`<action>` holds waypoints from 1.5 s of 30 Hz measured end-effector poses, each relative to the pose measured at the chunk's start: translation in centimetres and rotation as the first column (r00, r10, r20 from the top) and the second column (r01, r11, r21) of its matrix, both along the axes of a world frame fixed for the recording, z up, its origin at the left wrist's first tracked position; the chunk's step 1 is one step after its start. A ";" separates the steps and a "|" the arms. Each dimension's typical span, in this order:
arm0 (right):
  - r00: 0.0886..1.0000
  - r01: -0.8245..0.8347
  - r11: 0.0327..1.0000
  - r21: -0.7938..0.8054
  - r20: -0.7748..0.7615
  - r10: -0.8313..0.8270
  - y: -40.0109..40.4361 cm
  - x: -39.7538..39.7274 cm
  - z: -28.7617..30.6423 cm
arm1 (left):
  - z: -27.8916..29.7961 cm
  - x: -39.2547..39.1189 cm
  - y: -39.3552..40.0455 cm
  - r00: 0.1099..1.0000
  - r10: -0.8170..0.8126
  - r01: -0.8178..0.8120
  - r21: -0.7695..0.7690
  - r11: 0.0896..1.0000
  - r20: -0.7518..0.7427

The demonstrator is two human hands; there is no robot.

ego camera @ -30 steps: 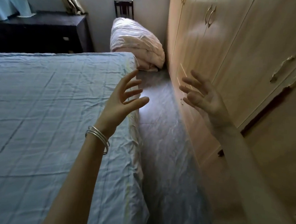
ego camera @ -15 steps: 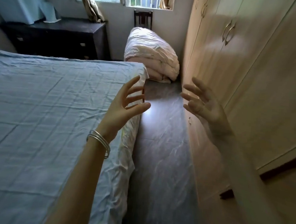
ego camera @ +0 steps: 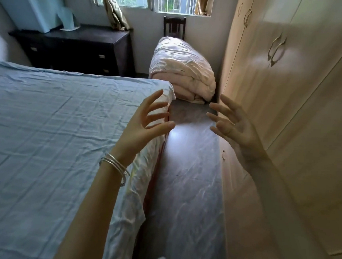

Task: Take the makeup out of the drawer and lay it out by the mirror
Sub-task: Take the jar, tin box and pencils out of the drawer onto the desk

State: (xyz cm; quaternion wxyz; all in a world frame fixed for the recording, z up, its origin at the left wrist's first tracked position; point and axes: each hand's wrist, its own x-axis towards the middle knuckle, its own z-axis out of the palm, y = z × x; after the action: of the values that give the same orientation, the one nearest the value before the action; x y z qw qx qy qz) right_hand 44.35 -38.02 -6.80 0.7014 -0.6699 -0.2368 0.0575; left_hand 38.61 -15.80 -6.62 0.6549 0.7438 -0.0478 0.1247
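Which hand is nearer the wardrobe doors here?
Right. The right hand is raised, fingers spread, just in front of the wardrobe along the right wall. The left hand, also spread and empty, hovers over the edge of the bed, across the floor strip.

Crumpled pale blue cloth is seen across the bed [ego camera: 44,130]. A glossy, marbled sheen is shown on the floor [ego camera: 189,171]. Smooth pale wood-look panels and metal handles [ego camera: 276,48] are seen on the wardrobe [ego camera: 288,117]; shiny metal bangles [ego camera: 115,167] are worn.
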 end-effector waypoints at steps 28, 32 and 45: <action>0.999 -0.012 0.998 -0.056 0.033 0.014 8.8 35.2 0.5 | -0.4 35.8 8.8 0.998 -0.052 0.053 0.017 0.998 -0.038; 0.999 -0.027 0.999 -0.046 0.041 0.029 7.9 42.4 0.6 | -0.4 42.6 7.7 0.998 -0.047 0.047 0.017 0.999 -0.040; 0.991 -0.135 0.990 -0.048 -0.020 0.134 7.9 60.4 -0.7 | -1.0 60.1 6.8 0.997 0.005 -0.003 0.021 1.000 -0.077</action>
State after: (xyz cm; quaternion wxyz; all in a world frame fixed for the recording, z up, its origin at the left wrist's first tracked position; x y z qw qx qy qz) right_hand 104.78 -30.14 -7.55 0.6813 -0.6688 -0.2739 0.1161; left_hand 98.74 -9.00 -7.63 0.6484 0.7548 -0.0221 0.0966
